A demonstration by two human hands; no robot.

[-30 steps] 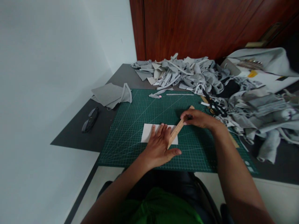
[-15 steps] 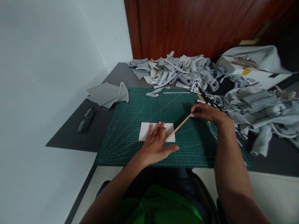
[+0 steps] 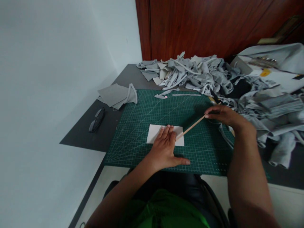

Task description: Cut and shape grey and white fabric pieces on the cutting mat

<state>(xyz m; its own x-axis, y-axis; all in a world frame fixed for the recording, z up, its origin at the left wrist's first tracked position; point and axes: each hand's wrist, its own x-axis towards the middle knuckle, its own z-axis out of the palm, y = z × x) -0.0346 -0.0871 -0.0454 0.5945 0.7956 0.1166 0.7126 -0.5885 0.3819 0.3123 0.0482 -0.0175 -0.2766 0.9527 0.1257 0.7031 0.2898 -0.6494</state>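
A small white rectangular sheet [image 3: 154,130] lies on the green cutting mat [image 3: 137,152]. My left hand [image 3: 165,151] rests flat on the sheet, fingers stretched forward and thumb out to the right. One end of a thin light-brown strip [image 3: 193,125] meets the sheet beside my left fingers. Its other end is pinched between the thumb and fingertips of my right hand [image 3: 219,114], held slantwise up and to the right. What the strip is made of I cannot make out. A loose grey strip [image 3: 224,134] lies below my right hand.
Grey fabric scraps [image 3: 180,71] are heaped at the back, with more fabric pieces [image 3: 273,109] on the right. A white box [image 3: 273,76] stands behind those. Flat grey fabric pieces [image 3: 114,95] and eyeglasses [image 3: 97,120] lie at the left. A white wall [image 3: 71,63] borders the table.
My right hand has drawn a little to the right, and the strip now slopes less steeply. My left hand stays flat on the sheet. The whole view has shifted slightly.
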